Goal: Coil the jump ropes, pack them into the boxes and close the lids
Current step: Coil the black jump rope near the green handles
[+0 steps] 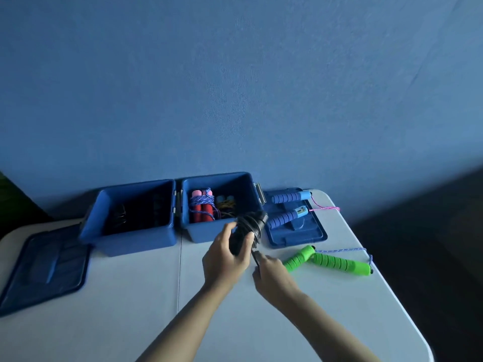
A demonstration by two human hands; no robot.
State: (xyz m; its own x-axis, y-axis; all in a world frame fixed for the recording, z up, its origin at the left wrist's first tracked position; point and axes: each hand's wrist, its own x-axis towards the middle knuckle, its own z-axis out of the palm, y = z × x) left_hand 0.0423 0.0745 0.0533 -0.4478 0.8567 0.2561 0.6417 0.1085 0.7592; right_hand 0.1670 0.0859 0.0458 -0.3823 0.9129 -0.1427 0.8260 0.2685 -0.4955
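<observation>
My left hand (pixel 226 259) grips the handles of a black jump rope (pixel 252 223), its cord wound round them, just in front of the right blue box (pixel 209 233). My right hand (pixel 271 273) pinches the dark end of that cord beside the bundle. The right box holds a coiled red-handled rope (pixel 201 209) and a second bundle with pale blue ends (pixel 226 205). The left blue box (pixel 130 240) stands open with dark items inside. A blue-handled rope (pixel 285 216) lies on a lid (pixel 311 237). A green-handled rope (pixel 329 261) lies loose on the table.
A second blue lid (pixel 44 267) lies flat at the left of the white table (pixel 117 309). A blue wall rises right behind the boxes. The table's right edge (pixel 392 291) runs close to the green rope, with dark floor beyond.
</observation>
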